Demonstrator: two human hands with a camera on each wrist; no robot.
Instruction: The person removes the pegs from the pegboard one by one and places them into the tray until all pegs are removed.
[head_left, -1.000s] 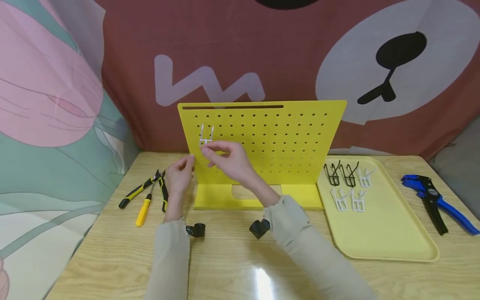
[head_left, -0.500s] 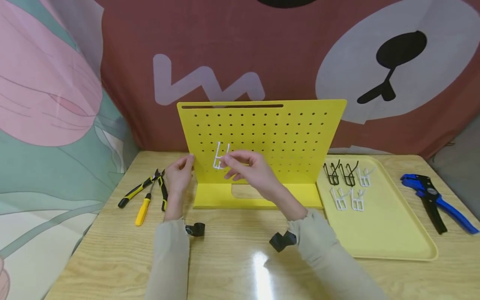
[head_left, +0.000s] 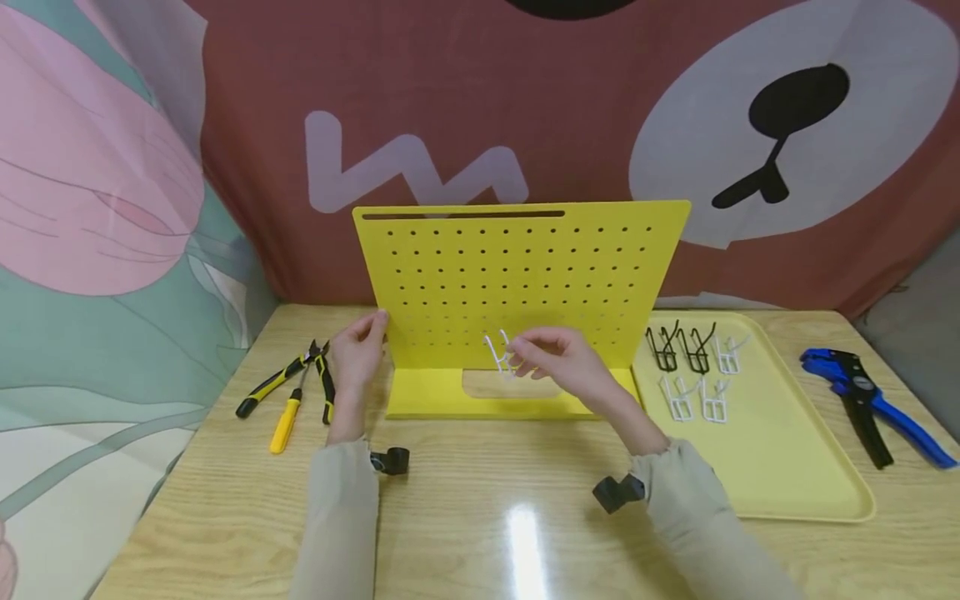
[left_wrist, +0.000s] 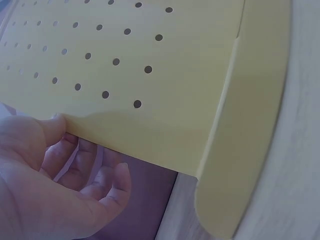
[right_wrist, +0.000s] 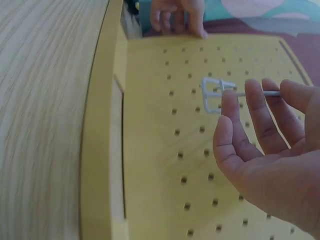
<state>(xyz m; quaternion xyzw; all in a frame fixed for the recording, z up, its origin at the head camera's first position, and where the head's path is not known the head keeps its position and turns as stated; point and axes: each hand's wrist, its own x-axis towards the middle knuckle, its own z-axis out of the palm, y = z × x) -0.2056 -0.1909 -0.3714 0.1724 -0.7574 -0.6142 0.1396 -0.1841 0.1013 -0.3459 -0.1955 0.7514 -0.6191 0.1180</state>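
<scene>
A yellow pegboard (head_left: pixel 525 287) stands upright on its flat foot at the back of the table. My left hand (head_left: pixel 360 350) pinches its left edge; in the left wrist view the thumb lies on the front face and the other fingers curl behind. My right hand (head_left: pixel 562 358) pinches a white wire hook (head_left: pixel 498 354) between thumb and fingertips, before the board's lower middle. In the right wrist view the hook (right_wrist: pixel 212 95) hangs apart from the board, its frame end outward and part of its wire hidden by the fingers.
To the right, a pale yellow tray (head_left: pixel 765 467) bears two black hooks (head_left: pixel 698 350) and several white hooks (head_left: pixel 715 402). Blue-and-black pliers (head_left: pixel 862 396) lie beyond it. Left of the board are yellow-and-black cutters (head_left: pixel 273 387) and a yellow-handled screwdriver (head_left: pixel 287 425).
My right hand has carried the white hook away from the board's upper left, moving right and downward to the lower middle. The left hand has stayed on the board's edge.
</scene>
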